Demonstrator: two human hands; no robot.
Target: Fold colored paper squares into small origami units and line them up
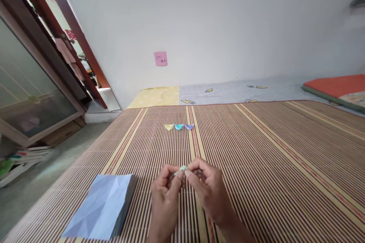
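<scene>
Between my two hands is a small folded piece of pale green paper (183,168), pinched at the fingertips above the striped mat. My left hand (167,188) grips it from the left with thumb and forefinger. From the other side, my right hand (207,183) has its thumb and forefinger closed on the same paper. Fingers cover most of its shape. Farther up the mat, three small folded paper pieces lie in a row: a yellow one (169,127), a turquoise one (179,126) and a purple one (189,126).
A thick stack of paper with a creased blue sheet on top (98,205) lies left of my hands on the striped mat (256,182). Behind are patterned cloth (222,92), a wall with a pink note (161,58), and a folded orange-and-green pad (336,87) at right.
</scene>
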